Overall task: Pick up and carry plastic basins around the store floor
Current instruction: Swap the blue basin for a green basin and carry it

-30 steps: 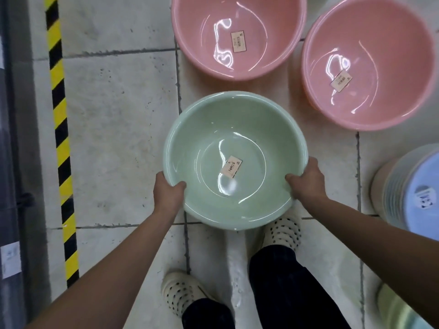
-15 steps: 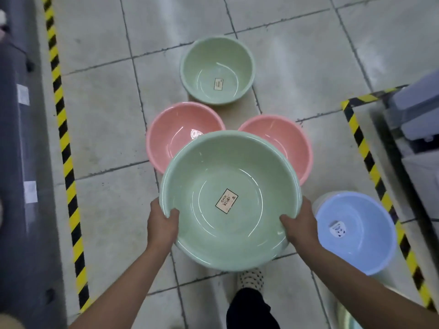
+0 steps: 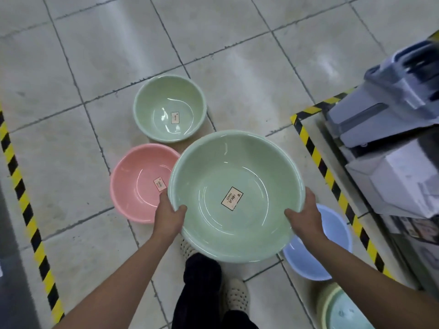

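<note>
head view: the large green basin [image 3: 249, 167] is up off the floor, carried level in front of the person. it's glossy, smooth plastic, round, with a rolled rim and a square label [image 3: 232, 198] stuck on its flat bottom. the left hand [image 3: 168, 217] grips the rim on its side, thumb hooked inside, fingers out of sight beneath. the right hand [image 3: 306, 214] clamps the opposite rim the same way. down on the grey tiled floor [image 3: 237, 67], with its dark grout lines, a shiny pink basin [image 3: 140, 184] sits partly hidden behind the carried one, a smaller green basin [image 3: 166, 108] just beyond it, and a blue basin [image 3: 337, 229] under the right wrist. yellow-and-black striped tape [image 3: 23, 205] runs along the floor's left edge.
</note>
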